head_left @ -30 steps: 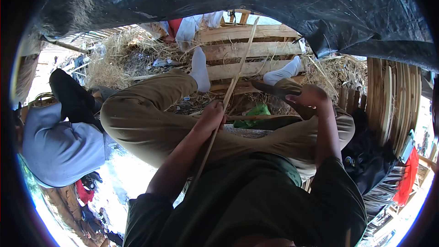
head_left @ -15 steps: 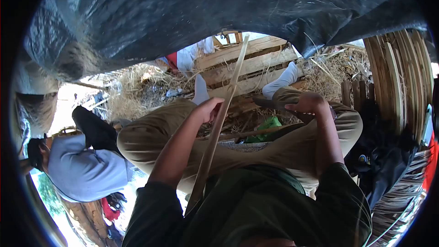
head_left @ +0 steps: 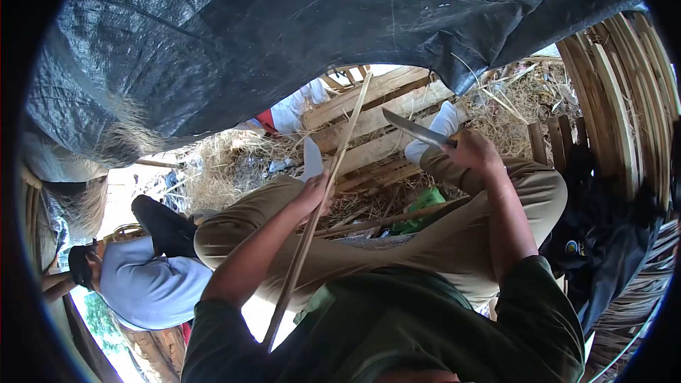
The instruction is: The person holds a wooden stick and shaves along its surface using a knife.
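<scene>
A long thin wooden strip (head_left: pixel 301 250) slants from beside my body up toward the planks. My left hand (head_left: pixel 314 195) is closed around its middle, above my bent leg. On the other side, my right hand (head_left: pixel 473 150) grips the handle of a large knife (head_left: pixel 415 128), whose blade points up and to the left, apart from the strip. The handle is mostly hidden in my fingers. Under the knife is my white-socked foot (head_left: pixel 445 122).
Wooden planks (head_left: pixel 383 108) and straw lie in front. A green bag (head_left: pixel 424 206) is between my legs. Another person (head_left: pixel 152 280) sits at the left. Upright slats (head_left: pixel 610 99) stand at the right. A dark tarp (head_left: pixel 305 21) hangs overhead.
My right hand has raised the knife, its blade now up over the planks and foot. My left hand, loosely open half a second ago, has closed on the strip, which has shifted left in view.
</scene>
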Demonstrator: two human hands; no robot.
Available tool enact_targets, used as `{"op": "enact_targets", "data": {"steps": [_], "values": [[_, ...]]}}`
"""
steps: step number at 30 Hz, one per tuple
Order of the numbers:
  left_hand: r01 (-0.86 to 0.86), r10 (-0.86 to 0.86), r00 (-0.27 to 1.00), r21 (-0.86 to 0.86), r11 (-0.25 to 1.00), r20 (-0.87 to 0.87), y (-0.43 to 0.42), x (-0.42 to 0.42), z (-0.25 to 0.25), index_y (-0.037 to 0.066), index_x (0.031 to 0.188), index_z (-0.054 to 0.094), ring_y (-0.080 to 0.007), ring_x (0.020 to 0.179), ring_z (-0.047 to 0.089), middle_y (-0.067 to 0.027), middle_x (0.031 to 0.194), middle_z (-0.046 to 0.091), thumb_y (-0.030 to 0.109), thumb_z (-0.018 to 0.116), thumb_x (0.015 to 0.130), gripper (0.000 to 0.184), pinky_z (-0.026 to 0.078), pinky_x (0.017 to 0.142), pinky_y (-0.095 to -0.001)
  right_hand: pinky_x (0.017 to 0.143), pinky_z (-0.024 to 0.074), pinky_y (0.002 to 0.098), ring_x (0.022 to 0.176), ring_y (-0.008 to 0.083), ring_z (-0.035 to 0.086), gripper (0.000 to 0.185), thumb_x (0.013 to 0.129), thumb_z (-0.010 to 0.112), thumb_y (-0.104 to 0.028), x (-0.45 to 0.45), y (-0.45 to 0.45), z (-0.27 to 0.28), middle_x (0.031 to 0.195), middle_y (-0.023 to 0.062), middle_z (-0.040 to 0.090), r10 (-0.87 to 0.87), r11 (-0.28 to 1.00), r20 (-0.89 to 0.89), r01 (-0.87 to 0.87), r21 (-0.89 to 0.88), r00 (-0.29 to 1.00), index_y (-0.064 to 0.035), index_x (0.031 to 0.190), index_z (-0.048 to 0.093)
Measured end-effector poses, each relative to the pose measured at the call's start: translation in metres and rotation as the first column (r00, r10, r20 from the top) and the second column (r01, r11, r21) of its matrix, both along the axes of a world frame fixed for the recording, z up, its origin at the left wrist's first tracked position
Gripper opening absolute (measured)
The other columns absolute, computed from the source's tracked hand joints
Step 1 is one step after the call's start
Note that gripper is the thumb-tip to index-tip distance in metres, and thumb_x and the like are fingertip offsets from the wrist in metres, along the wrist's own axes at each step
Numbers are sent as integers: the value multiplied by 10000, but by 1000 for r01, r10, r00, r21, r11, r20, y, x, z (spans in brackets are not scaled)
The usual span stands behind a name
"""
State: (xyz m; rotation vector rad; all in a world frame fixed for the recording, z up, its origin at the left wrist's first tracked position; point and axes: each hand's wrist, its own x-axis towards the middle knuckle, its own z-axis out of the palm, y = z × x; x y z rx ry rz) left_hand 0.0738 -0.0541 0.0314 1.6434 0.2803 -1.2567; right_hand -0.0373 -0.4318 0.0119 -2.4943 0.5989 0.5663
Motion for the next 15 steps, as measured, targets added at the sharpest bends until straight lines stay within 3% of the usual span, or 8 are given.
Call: {"op": "enact_targets", "data": {"steps": [3, 6, 7, 11, 15], "values": [[-20, 21, 999, 44, 999, -26, 25, -10, 26, 115, 950, 482, -84, 361, 349, 28, 546, 379, 521, 400, 1006, 418, 327, 328, -241, 741, 541, 459, 833, 381, 688, 551, 883, 611, -459, 8, 21, -30, 846, 291, 671, -140, 980, 65, 128, 155, 988, 85, 822, 670], [51, -53, 999, 128, 990, 12, 44, -20, 55, 106, 932, 502, -90, 379, 385, 15, 561, 410, 504, 399, 1013, 419, 365, 340, -254, 490, 498, 408, 497, 250, 608, 524, 947, 556, -438, 23, 45, -26, 604, 145, 602, -334, 791, -133, 354, 499, 933, 39, 735, 601], [98, -107, 993, 177, 979, 42, 50, -24, 64, 102, 931, 508, -92, 390, 402, 10, 568, 422, 498, 397, 1016, 420, 379, 345, -260, 448, 472, 387, 448, 214, 562, 526, 955, 545, -452, 26, 55, -34, 564, 103, 562, -400, 700, -152, 408, 586, 904, 7, 701, 579], [322, -449, 866, 444, 836, 219, 83, -38, 85, 75, 933, 534, -106, 463, 485, -14, 602, 474, 472, 376, 1027, 438, 436, 392, -290, 414, 389, 330, 403, 131, 406, 445, 944, 585, -454, 29, 70, -37, 522, -26, 409, -463, 304, -367, 534, 789, 807, -102, 685, 498], [320, -495, 827, 499, 805, 268, 103, -55, 104, 1, 859, 563, -170, 629, 508, -105, 646, 532, 408, 393, 1032, 475, 437, 622, -378, 444, 389, 320, 435, 111, 387, 373, 922, 639, -400, 26, 81, -39, 545, -38, 382, -426, 36, -524, 592, 805, 738, -84, 768, 513]]}}
